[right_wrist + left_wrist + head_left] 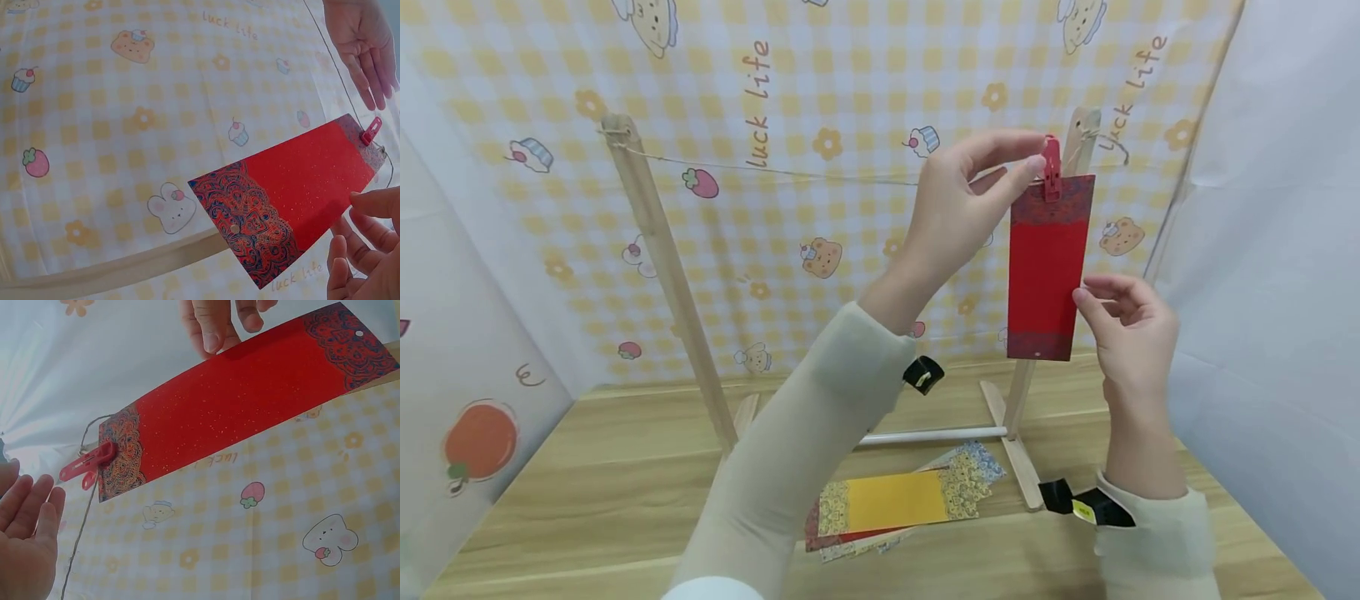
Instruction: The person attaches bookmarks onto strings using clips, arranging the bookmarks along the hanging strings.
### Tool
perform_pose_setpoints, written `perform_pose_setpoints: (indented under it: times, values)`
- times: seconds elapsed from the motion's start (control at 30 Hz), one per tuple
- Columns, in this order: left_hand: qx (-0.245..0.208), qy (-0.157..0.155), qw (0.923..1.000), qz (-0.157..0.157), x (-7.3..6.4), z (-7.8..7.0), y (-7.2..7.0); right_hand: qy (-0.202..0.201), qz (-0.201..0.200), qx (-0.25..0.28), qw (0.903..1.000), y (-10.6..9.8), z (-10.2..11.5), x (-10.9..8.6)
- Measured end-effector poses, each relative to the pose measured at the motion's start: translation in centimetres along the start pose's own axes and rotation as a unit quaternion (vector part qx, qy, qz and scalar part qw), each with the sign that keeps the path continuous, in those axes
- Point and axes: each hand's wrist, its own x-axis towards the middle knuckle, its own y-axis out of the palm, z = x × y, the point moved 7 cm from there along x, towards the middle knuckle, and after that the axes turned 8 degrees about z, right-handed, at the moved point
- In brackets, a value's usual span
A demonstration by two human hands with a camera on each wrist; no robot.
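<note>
A long red paper bookmark (1048,275) with dark patterned ends and a small hole hangs from a thin string (790,172). A red clothespin (1052,171) clips its top end there. My left hand (966,196) is beside the clothespin; both wrist views show its fingers loosely extended, with a gap to the clothespin (87,464). My right hand (1131,333) pinches the bookmark's right edge between thumb and fingers. In the right wrist view the thumb lies at the edge of the bookmark (306,181), some fingers partly hidden behind it.
Two wooden posts, the left post (662,250) and the right post (1021,392), carry the string. A white rod (936,436) joins them low down. Several patterned bookmarks lie stacked on the wooden table (587,483), a yellow bookmark (895,502) on top. Behind hangs a checked cloth (850,250).
</note>
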Motion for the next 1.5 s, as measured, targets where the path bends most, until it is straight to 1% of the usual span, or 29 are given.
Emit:
perform_pose_setpoints:
  times: [0.17, 0.27, 0.43, 0.57, 0.77, 0.97, 1.07, 1.13, 1.3, 1.4, 1.5]
  values:
    - [-0.024, 0.03, 0.9992, 0.007, -1.3, -0.1, 0.0, -0.002, -0.012, 0.016, 0.9998, -0.8, 0.0, -0.3]
    - [-0.027, 0.04, 0.9987, 0.014, -2.2, 0.0, 0.0, -0.008, -0.015, 0.028, 0.9995, -1.3, 0.1, -0.5]
    - [-0.021, 0.045, 0.9984, 0.026, -3.9, 0.5, 0.0, -0.02, 0.001, 0.033, 0.9993, -1.2, 0.2, -1.0]
    - [-0.011, 0.032, 0.9991, 0.026, -5.2, 1.2, -0.2, -0.017, 0.013, 0.028, 0.9994, -1.0, 0.1, -1.5]
    - [0.003, 0.018, 0.9998, 0.012, -6.9, 2.4, -0.9, -0.012, 0.028, -0.015, 0.9994, -0.9, 0.2, -2.2]
    - [0.004, 0.005, 0.9999, 0.013, -8.4, 3.3, -1.2, 0.008, 0.047, -0.055, 0.9974, -0.5, 0.1, -3.0]
    - [0.012, -0.003, 0.9999, 0.011, -9.4, 3.8, -1.5, 0.017, 0.059, -0.08, 0.9949, -0.3, -0.1, -3.3]
    - [0.021, -0.005, 0.9997, 0.009, -10.1, 4.2, -1.8, 0.019, 0.07, -0.097, 0.9926, -0.2, -0.3, -3.5]
    - [0.067, -0.006, 0.9978, 0.0, -12.2, 5.2, -2.9, 0.012, 0.103, -0.144, 0.9842, 0.3, -0.7, -4.0]
    - [0.09, -0.009, 0.9959, -0.011, -13.5, 5.8, -3.9, 0.003, 0.123, -0.178, 0.9762, 0.7, -1.0, -4.2]
    - [0.104, -0.009, 0.9943, -0.021, -14.8, 6.3, -5.2, -0.005, 0.144, -0.2, 0.9692, 1.3, -1.4, -4.6]
